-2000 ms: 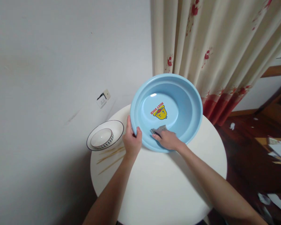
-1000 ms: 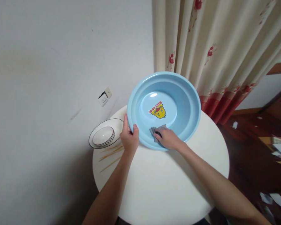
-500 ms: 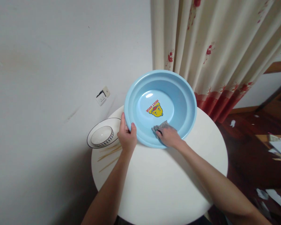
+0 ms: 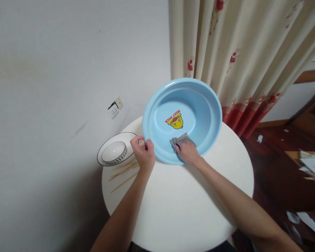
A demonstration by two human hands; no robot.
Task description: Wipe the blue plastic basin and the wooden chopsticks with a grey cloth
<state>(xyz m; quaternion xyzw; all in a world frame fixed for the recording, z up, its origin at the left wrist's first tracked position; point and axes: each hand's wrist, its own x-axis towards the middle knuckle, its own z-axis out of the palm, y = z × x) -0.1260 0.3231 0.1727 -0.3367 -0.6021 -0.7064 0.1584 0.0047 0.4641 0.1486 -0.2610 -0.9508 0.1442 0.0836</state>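
Note:
A light blue plastic basin (image 4: 199, 140) with a yellow duck print on its bottom is tilted up over the table, its inside facing me. My left hand (image 4: 144, 153) grips the basin's rim at the lower left, thumb on the inner side and fingers curled behind. Against the inner wall near the lower edge, my right hand (image 4: 187, 152) presses a grey cloth (image 4: 183, 138). Part of the cloth is hidden under the fingers.
On the white round table (image 4: 189, 210), a white bowl (image 4: 114, 151) sits on a dark-rimmed plate (image 4: 103, 151) at left. Several chopsticks (image 4: 123, 170) lie nearby. A wall with a socket (image 4: 113, 111) stands behind; a floral curtain (image 4: 241, 70) hangs at back right.
The basin has shifted slightly right and turned a little. My left hand's fingers have curled in at the rim. The right hand with the cloth has moved slightly left.

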